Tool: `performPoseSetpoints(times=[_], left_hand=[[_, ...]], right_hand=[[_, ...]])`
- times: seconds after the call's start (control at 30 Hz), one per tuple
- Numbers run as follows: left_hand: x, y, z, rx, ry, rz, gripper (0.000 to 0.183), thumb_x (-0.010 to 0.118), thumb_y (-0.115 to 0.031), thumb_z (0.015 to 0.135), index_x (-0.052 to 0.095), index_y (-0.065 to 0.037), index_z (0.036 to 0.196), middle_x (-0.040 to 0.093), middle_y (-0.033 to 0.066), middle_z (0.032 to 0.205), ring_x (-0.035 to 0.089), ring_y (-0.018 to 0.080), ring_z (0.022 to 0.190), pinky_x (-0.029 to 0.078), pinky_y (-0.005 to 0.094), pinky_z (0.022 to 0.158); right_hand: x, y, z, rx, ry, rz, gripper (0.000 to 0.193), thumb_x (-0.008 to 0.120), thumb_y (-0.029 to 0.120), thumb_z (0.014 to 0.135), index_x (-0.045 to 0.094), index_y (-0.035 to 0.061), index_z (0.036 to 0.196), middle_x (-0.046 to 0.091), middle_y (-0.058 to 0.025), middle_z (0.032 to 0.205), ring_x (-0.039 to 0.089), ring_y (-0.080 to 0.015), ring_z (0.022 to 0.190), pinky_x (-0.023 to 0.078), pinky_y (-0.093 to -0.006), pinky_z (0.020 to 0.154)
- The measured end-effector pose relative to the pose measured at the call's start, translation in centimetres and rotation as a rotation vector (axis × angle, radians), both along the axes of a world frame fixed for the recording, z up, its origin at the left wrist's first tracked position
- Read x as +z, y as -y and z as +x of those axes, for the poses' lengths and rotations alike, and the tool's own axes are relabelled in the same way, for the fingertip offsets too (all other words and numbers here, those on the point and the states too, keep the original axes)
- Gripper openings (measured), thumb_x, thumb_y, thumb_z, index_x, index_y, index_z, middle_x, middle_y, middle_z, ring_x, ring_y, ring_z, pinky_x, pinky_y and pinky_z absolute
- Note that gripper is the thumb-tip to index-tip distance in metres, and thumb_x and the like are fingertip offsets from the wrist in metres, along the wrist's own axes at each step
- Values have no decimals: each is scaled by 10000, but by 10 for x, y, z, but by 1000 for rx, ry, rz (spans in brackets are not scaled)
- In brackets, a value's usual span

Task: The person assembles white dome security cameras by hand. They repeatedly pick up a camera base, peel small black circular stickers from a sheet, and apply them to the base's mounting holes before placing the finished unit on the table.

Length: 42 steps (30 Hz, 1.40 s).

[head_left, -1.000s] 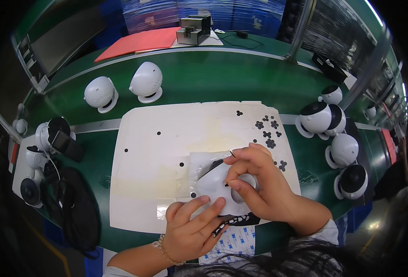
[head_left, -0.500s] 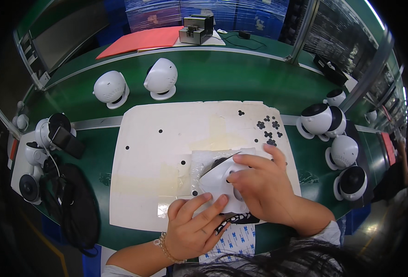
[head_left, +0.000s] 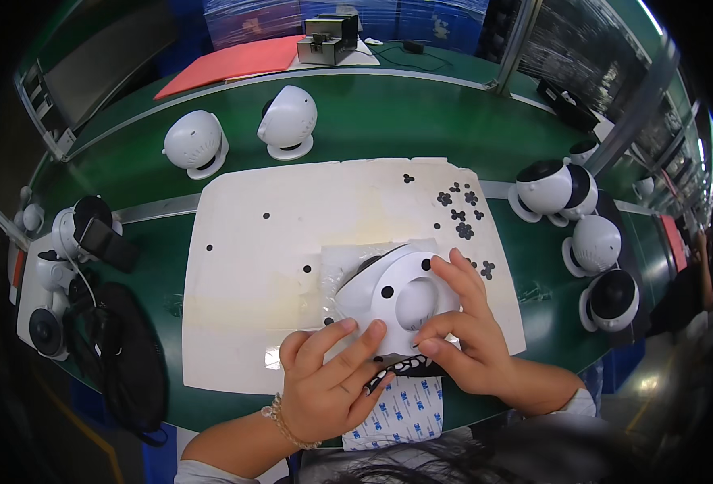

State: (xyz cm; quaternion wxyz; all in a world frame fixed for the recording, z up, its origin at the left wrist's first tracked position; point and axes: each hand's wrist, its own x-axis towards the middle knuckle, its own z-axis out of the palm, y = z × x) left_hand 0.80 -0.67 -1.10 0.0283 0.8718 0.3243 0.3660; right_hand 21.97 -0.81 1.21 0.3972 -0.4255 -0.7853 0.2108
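Observation:
A white round-bodied camera (head_left: 361, 295) lies on its side on a bubble-wrap pad (head_left: 330, 278), its ring-shaped base (head_left: 397, 323) turned up towards me. Round black pads (head_left: 388, 292) sit on the ring. My left hand (head_left: 328, 379) steadies the camera, index and middle fingertips on the ring's left edge. Beneath that hand lies a black sheet with round white holes (head_left: 413, 365). My right hand (head_left: 469, 339) has thumb and index finger pinched at the ring's lower right, with a small dark piece just showing between them. Its other fingers reach along the ring's right side.
Loose black pads (head_left: 465, 231) dot the white board (head_left: 243, 282), with clusters at its far right. White cameras stand behind (head_left: 196, 141) and at right (head_left: 596, 242). Cables and a black bag (head_left: 122, 355) lie left. Printed backing paper (head_left: 397, 415) is near me.
My right hand has moved from the middle of the ring down to its lower right, uncovering two black pads. My left hand stays on the camera. The whole view has shifted slightly.

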Motion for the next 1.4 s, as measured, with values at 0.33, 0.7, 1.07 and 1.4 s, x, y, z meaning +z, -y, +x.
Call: performPoseSetpoints(times=[0.33, 0.7, 1.07, 1.4], left_hand=[[-1, 0, 3, 43, 65, -1, 135, 664, -216, 696, 617, -94, 662, 578, 14, 1154, 468, 207, 1039, 300, 353, 793], [-1, 1, 4, 50, 63, -11, 130, 666, -201, 695, 630, -80, 666, 583, 19, 1148, 467, 217, 1039, 295, 361, 785], [0, 1, 0, -1, 80, -55, 201, 628, -274, 738, 659, -79, 702, 549, 35, 1202, 427, 215, 1083, 266, 374, 831], [2, 4, 0, -4, 42, -100, 259, 579, -320, 773, 689, -90, 729, 530, 28, 1223, 419, 213, 1086, 241, 394, 869]], right_hand=[[-2, 0, 0, 23, -67, -73, 67, 625, 162, 785, 652, 106, 809, 316, -178, 1362, 152, -408, 1300, 138, -470, 1032], [-24, 5, 14, -130, 424, 630, 229, 668, 285, 726, 664, 202, 939, 413, -85, 1301, 250, -328, 1257, 164, -440, 1002], [0, 4, -8, 99, 257, 353, 212, 742, 234, 654, 681, 179, 849, 427, -70, 1262, 223, -346, 1248, 244, -451, 952], [-19, 11, -4, 152, -1, 484, 109, 651, 121, 716, 593, 100, 806, 455, -100, 1268, 352, -320, 1183, 242, -425, 969]])
